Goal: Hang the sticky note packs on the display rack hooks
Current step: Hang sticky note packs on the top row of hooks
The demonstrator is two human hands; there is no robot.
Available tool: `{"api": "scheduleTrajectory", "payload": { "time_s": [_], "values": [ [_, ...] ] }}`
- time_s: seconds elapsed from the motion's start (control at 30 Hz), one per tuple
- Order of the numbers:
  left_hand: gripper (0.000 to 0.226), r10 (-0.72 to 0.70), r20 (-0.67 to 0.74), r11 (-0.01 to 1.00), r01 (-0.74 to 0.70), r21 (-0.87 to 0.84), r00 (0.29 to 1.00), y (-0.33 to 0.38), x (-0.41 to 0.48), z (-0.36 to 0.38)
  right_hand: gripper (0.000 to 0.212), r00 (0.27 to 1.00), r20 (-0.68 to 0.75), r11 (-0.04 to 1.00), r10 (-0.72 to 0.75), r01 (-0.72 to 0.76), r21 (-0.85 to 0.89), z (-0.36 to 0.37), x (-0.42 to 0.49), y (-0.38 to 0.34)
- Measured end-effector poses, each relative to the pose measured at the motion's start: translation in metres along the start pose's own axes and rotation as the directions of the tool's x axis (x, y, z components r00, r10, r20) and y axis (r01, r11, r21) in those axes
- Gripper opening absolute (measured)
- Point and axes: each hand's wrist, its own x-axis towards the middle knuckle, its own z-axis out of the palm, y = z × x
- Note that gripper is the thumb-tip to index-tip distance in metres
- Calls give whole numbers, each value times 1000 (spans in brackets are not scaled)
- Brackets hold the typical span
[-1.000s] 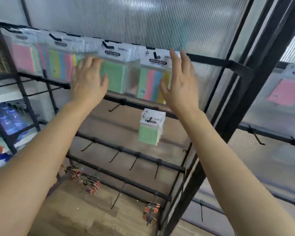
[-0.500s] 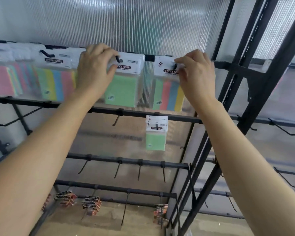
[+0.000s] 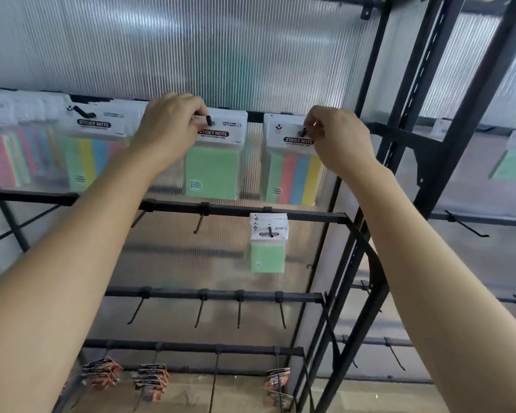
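The rack (image 3: 310, 216) has two packs on its far top row, a green pack (image 3: 213, 171) on the left and a striped pack (image 3: 295, 177) on the right. Both look light, with slippery film and a stiff header card, so grip the card by its hole. The left hand (image 3: 170, 126) pinches the green pack's card and the right hand (image 3: 337, 141) pinches the striped pack's card at its hook (image 3: 303, 133)

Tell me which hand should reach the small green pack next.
Likely the right hand: it pinches the striped pack just above the small green pack; the left hand grips the large green pack, further left.
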Motion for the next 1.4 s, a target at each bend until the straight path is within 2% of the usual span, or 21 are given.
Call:
{"api": "scheduleTrajectory", "payload": {
  "time_s": [0.17, 0.33, 0.43, 0.6, 0.87, 1.03, 1.13, 1.3, 1.4],
  "values": [
    [17, 39, -56, 998, -41, -39, 998, 2, -7, -6, 17, 999, -43, 1000, 13, -12, 21, -6, -10, -4],
    [14, 75, -213, 986, -104, -127, 974, 7, -15, -12, 17, 994, -96, 998, 48, -43, 54, -16, -16, -10],
    [13, 111, -243, 975, -153, -161, 964, 13, -19, -17, 16, 989, -126, 994, 72, -62, 87, -20, -22, -13],
    [12, 193, -153, 946, -226, -234, 969, 29, -33, -3, 15, 987, -107, 987, 121, -109, 118, -18, -54, -7],
    [7, 350, 60, 862, -296, -412, 935, 84, -86, 84, 14, 964, 74, 967, 256, -256, -10, -4, -153, 42],
    [8, 435, 147, 788, -296, -539, 889, 137, -116, 134, 13, 912, 160, 926, 378, -369, -83, -13, -216, 84],
    [8, 461, 190, 751, -266, -604, 867, 176, -131, 155, 13, 866, 161, 881, 472, -460, -111, -25, -247, 112],
    [8, 513, 189, 694, -274, -666, 838, 245, -147, 185, 21, 771, 173, 790, 612, -591, -161, -46, -291, 161],
    [8, 535, 197, 675, -275, -685, 822, 283, -150, 205, 17, 743, 171, 762, 647, -619, -190, -58, -315, 196]
  ]
}}
